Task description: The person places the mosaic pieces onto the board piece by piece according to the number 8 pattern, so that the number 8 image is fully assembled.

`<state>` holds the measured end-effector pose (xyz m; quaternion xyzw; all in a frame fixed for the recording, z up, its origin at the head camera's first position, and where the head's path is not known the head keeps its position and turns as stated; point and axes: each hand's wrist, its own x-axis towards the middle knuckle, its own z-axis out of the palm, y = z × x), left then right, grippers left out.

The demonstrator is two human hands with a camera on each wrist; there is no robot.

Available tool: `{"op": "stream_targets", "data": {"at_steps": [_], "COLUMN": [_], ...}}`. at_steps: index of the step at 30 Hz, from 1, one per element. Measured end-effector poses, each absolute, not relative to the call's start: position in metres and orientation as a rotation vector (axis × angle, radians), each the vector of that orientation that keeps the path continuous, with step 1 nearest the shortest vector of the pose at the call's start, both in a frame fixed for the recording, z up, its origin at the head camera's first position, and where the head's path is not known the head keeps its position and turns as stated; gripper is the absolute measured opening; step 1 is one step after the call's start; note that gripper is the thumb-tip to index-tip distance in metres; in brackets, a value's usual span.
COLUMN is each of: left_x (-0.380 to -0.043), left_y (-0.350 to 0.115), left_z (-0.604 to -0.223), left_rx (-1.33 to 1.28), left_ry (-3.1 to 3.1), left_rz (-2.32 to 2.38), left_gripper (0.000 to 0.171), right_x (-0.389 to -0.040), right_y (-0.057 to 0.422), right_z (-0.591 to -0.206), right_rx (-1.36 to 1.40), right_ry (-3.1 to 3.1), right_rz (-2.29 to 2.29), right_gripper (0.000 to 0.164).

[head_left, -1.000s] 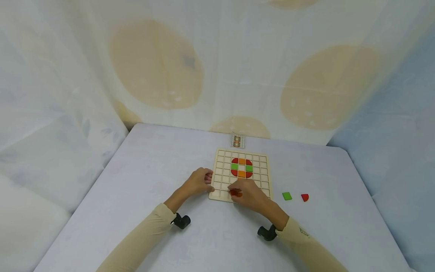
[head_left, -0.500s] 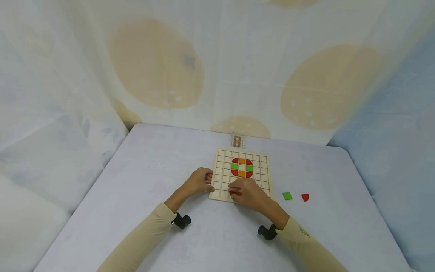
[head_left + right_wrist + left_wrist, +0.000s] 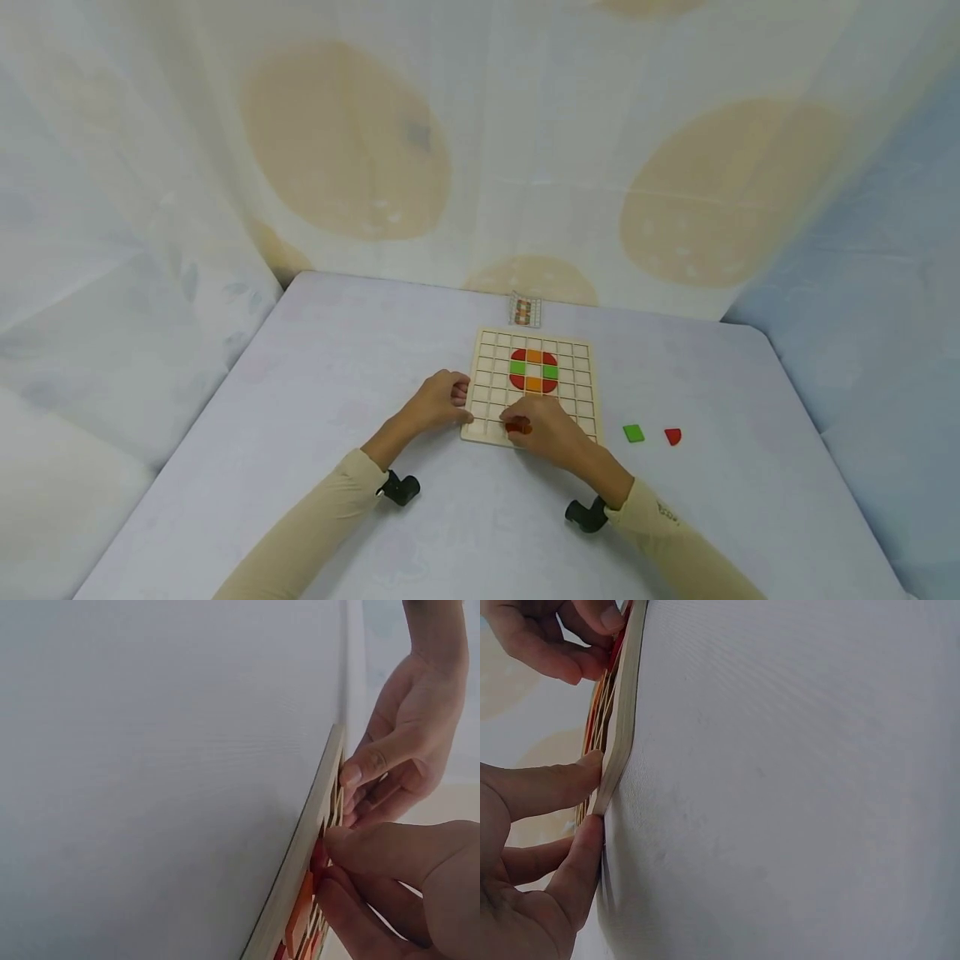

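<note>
A square wooden grid board (image 3: 486, 375) lies on the table, bearing a ring of red, orange and green tiles (image 3: 534, 383) near its middle. My left hand (image 3: 430, 404) grips the board's left edge, its thumb on the upper face and fingers against the side. Over the near part of the board, my right hand (image 3: 552, 431) pinches a small red tile (image 3: 320, 857) between thumb and fingers, low against the grid. Beside it an orange tile (image 3: 298, 913) shows in the right wrist view. The red tile's full shape is hidden by the fingers.
Right of the board lie a green square tile (image 3: 633, 433) and a red quarter-round tile (image 3: 672, 437). Behind the board stands a small pattern card (image 3: 525, 311). Fabric curtains (image 3: 532, 167) enclose the table's (image 3: 345, 350) back and sides.
The right hand has shifted very slightly left with the red tile. My left hand and the board stay where they were.
</note>
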<state>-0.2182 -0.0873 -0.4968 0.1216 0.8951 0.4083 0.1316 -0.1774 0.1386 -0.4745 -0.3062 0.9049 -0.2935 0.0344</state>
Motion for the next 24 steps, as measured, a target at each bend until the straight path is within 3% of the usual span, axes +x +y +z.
{"op": "stream_targets", "data": {"at_steps": [10,24], "left_x": [-0.219,-0.215], "left_y": [-0.087,-0.083], "left_z": [-0.497,-0.494], "left_rx": [0.349,0.356], "left_ry": [2.592,2.591], "left_rz": [1.185,1.191], "left_gripper": [0.059,0.060], "right_x": [-0.176,-0.166], "right_y": [0.155,0.249], "right_z": [-0.464,-0.455], "right_rx": [-0.902,-0.586], "right_ry": [2.822,2.948], "right_rz": [-0.942,-0.815], "right_gripper": [0.021,0.028]}}
